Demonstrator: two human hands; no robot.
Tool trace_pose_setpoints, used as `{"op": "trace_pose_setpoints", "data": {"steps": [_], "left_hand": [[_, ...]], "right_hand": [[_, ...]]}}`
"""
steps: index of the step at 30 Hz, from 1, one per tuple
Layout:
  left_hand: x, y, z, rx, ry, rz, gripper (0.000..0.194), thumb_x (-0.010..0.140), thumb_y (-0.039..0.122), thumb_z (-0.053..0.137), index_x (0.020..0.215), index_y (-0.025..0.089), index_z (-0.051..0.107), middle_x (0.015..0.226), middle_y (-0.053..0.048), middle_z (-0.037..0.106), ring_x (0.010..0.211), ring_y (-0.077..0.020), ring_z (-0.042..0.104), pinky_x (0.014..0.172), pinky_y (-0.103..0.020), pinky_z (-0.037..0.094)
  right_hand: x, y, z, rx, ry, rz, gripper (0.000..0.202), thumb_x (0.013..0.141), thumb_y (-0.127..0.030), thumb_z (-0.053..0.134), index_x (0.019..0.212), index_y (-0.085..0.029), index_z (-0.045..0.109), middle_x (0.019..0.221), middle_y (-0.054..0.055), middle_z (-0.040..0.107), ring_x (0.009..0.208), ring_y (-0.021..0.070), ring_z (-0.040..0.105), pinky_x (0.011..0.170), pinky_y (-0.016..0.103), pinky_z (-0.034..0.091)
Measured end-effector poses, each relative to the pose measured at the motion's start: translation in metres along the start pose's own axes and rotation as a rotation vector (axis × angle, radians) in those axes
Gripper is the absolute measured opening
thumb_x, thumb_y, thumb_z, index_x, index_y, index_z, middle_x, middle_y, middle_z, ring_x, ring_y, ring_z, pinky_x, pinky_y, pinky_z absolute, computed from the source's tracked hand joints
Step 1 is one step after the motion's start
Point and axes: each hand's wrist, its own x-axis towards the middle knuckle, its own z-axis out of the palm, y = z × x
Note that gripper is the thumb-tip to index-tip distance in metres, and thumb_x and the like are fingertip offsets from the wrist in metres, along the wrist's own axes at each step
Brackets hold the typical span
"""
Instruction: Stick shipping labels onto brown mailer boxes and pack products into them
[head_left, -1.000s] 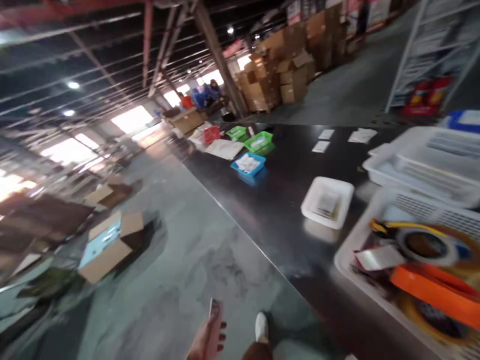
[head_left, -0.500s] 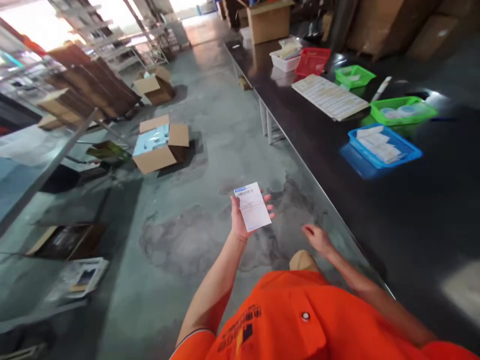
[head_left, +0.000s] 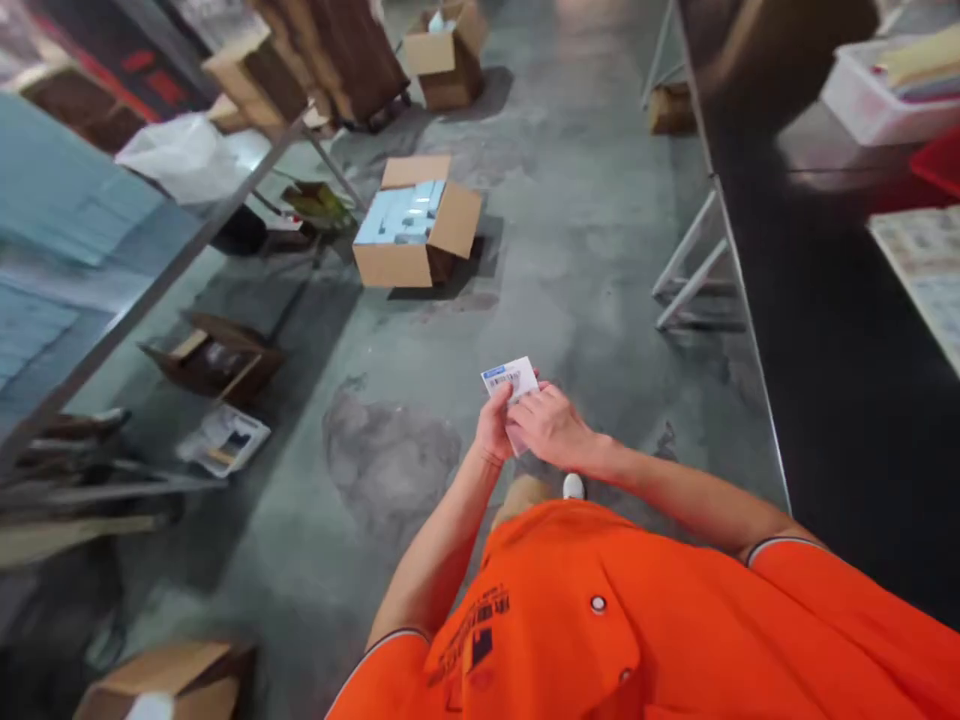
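Note:
A white paper slip (head_left: 512,374) with a blue header and a barcode is held in front of my body, above the floor. My left hand (head_left: 493,428) grips its left side, thumb on the printed face. Across the lower part of the slip lies my right hand (head_left: 556,426), its fingers curled together and pressed on the paper. Those fingers cover most of the print below the barcode. A pale lower corner shows beneath them.
An open carton (head_left: 394,264) of light-blue boxes stands on the floor ahead. The black table (head_left: 832,380) runs along my right, bearing a white basket (head_left: 870,105). On the left is a metal-edged table (head_left: 157,300), with an open box (head_left: 225,355) near it.
My right hand has come from beside the table onto the slip, covering its lower part. The view has swung left, so the blue and green baskets are out of sight.

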Motion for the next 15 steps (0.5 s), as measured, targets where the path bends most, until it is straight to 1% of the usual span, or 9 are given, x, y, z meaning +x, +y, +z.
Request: {"op": "trace_pose_setpoints", "data": {"steps": [2, 4, 7, 9, 10, 12, 13, 15], "left_hand": [[0.041, 0.038, -0.004, -0.043, 0.088, 0.057, 0.041, 0.086, 0.039, 0.060, 0.112, 0.008, 0.067, 0.092, -0.014, 0.076, 0.100, -0.0289, 0.071, 0.096, -0.040, 0.051], [0.091, 0.076, -0.010, -0.092, 0.112, 0.090, 0.040, 0.087, 0.039, 0.059, 0.110, 0.007, 0.067, 0.089, -0.015, 0.076, 0.099, -0.0298, 0.071, 0.096, -0.042, 0.051], [0.183, 0.131, -0.019, -0.140, 0.056, 0.093, 0.038, 0.088, 0.036, 0.058, 0.110, 0.006, 0.066, 0.094, -0.017, 0.076, 0.102, -0.0313, 0.070, 0.100, -0.045, 0.048], [0.249, 0.165, -0.017, -0.149, 0.021, 0.048, 0.038, 0.088, 0.034, 0.058, 0.112, 0.005, 0.065, 0.097, -0.018, 0.075, 0.104, -0.0319, 0.069, 0.102, -0.046, 0.046], [0.281, 0.182, -0.013, -0.141, 0.016, -0.002, 0.038, 0.087, 0.032, 0.059, 0.112, 0.005, 0.065, 0.098, -0.019, 0.075, 0.104, -0.0326, 0.069, 0.102, -0.047, 0.046], [0.344, 0.215, 0.002, -0.101, 0.032, -0.103, 0.037, 0.087, 0.031, 0.061, 0.112, 0.005, 0.065, 0.100, -0.020, 0.074, 0.104, -0.0336, 0.069, 0.100, -0.049, 0.047], [0.374, 0.232, 0.013, -0.076, 0.046, -0.128, 0.037, 0.087, 0.031, 0.061, 0.114, 0.006, 0.064, 0.103, -0.019, 0.074, 0.103, -0.0328, 0.068, 0.098, -0.049, 0.048], [0.435, 0.269, 0.034, -0.033, 0.067, -0.108, 0.038, 0.090, 0.034, 0.062, 0.120, 0.010, 0.062, 0.112, -0.016, 0.070, 0.104, -0.0286, 0.067, 0.094, -0.049, 0.051]], "right_hand": [[0.047, 0.035, 0.005, 0.022, -0.093, -0.103, 0.025, 0.098, -0.022, 0.044, 0.088, -0.014, 0.065, 0.084, 0.009, 0.067, 0.082, 0.0202, 0.055, 0.090, 0.038, 0.035], [0.096, 0.079, 0.013, 0.033, -0.175, -0.181, 0.025, 0.097, -0.017, 0.042, 0.086, -0.014, 0.063, 0.080, 0.008, 0.065, 0.077, 0.0190, 0.054, 0.082, 0.035, 0.035], [0.172, 0.161, 0.030, 0.008, -0.263, -0.228, 0.024, 0.094, -0.014, 0.041, 0.083, -0.014, 0.062, 0.078, 0.008, 0.064, 0.073, 0.0180, 0.052, 0.073, 0.032, 0.035], [0.218, 0.218, 0.039, 0.023, -0.314, -0.228, 0.022, 0.093, -0.015, 0.043, 0.080, -0.014, 0.061, 0.077, 0.008, 0.064, 0.071, 0.0173, 0.052, 0.070, 0.031, 0.035], [0.239, 0.244, 0.040, 0.058, -0.338, -0.208, 0.021, 0.092, -0.015, 0.045, 0.079, -0.014, 0.061, 0.076, 0.007, 0.064, 0.071, 0.0169, 0.052, 0.069, 0.030, 0.035], [0.276, 0.294, 0.035, 0.208, -0.368, -0.088, 0.018, 0.089, -0.017, 0.048, 0.077, -0.016, 0.062, 0.075, 0.006, 0.064, 0.072, 0.0167, 0.053, 0.070, 0.029, 0.038], [0.293, 0.317, 0.030, 0.293, -0.367, -0.002, 0.018, 0.088, -0.018, 0.049, 0.076, -0.017, 0.062, 0.075, 0.006, 0.064, 0.073, 0.0170, 0.054, 0.071, 0.029, 0.040], [0.323, 0.362, 0.018, 0.418, -0.339, 0.165, 0.019, 0.087, -0.023, 0.049, 0.075, -0.019, 0.063, 0.075, 0.005, 0.063, 0.073, 0.0182, 0.056, 0.071, 0.030, 0.044]]}}
